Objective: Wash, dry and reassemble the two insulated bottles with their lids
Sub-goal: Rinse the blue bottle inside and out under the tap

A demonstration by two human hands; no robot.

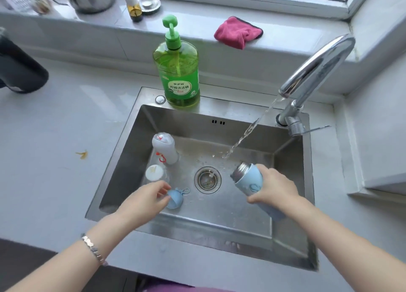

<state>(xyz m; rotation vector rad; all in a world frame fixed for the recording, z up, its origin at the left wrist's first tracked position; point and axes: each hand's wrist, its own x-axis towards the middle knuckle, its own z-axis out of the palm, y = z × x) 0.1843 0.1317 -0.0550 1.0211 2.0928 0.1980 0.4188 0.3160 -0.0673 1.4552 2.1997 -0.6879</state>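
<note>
My right grip (272,187) is wrapped round the blue bottle (248,181), grasping it at mid-body. The bottle is tilted over the sink (123,170). Its open steel mouth sticks out of the grip toward 10 o'clock and its base runs back toward 5 o'clock under my wrist.

The stream (241,137) from the tap (314,71) lands just past that mouth, at about 11 o'clock of it, not inside. If I bring the rim in crooked, I expect water to glance off the steel and spray onto the bench (66,126). One wet palm on a smooth wall could also let the bottle slide and knock the basin.

My left grip (147,198) is loosely curled at the blue lid (176,200), which lies at 8 o'clock of the drain (207,179). I cannot tell whether I am pinching it or only touching it. A careless forearm there could tip the white bottle (164,147) standing at 10 o'clock, with the white lid (154,173) beside it
</note>
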